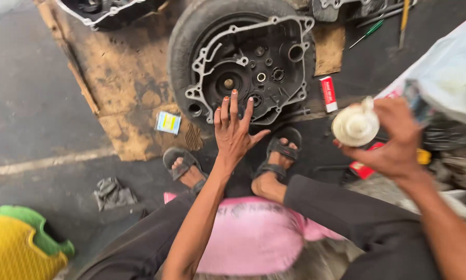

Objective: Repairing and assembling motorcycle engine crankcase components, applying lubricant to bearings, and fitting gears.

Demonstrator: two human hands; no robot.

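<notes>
While the person is sitting low on a pink plastic stool (253, 233) with dark trousers and black strapped sandals (277, 155) showing, both bare hands are working in front of the knees. Nearest to the grey metal engine crankcase half (251, 67), the left hand (235, 132) is reaching forward with its fingers spread loose and gripping nothing, the fingertips (234, 94) touching or hovering just over the casing's lower edge; which of the two cannot be told. Right of the crankcase, the right hand (393, 140) is closing its fingers around a round cream-white plastic part (355, 125), holding it up in the air, well apart from the casing.

Just beyond the feet, the crankcase is lying open-side up inside a black rubber tyre (184, 46), which is resting on a stained brown cardboard sheet (124, 78). Left of the casing, a small yellow and blue packet (168, 123) is lying on the cardboard. Right of the casing, a small red and white tube (328, 93) is lying on the dark floor, and farther beyond it a green-handled screwdriver (366, 34) is lying near the cardboard's far edge.
</notes>
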